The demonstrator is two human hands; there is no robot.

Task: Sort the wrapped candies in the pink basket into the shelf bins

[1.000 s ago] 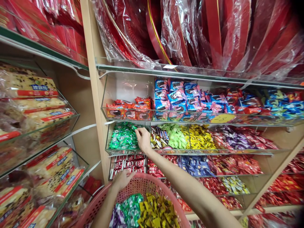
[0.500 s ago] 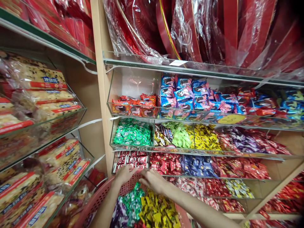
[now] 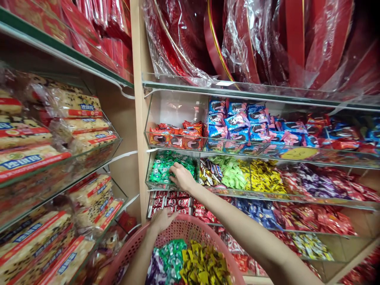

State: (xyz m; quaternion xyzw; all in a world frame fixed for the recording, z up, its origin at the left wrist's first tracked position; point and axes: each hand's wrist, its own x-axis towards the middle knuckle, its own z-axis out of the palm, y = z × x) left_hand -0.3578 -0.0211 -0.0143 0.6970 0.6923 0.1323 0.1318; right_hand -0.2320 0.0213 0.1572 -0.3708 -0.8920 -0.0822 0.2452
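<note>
My right hand (image 3: 182, 176) reaches into a clear shelf bin of green wrapped candies (image 3: 164, 169), fingers curled down among them; whether they grip any is hidden. My left hand (image 3: 162, 220) grips the far rim of a pink plastic basket (image 3: 196, 232) held low in front of me. Inside the basket lie green candies (image 3: 170, 257), yellow candies (image 3: 202, 265) and purple candies (image 3: 152, 269).
Clear bins hold red packets (image 3: 175, 135), blue biscuit packs (image 3: 234, 120), light green and yellow candies (image 3: 249, 176), and red packets (image 3: 170, 198) below. Wrapped cake bars (image 3: 77, 126) fill the left shelves. Red goods in plastic film (image 3: 252, 39) hang above.
My right hand went from the green candy bin down to the basket, then back up into the green candy bin. The view shifted, so the shelves sit further right.
</note>
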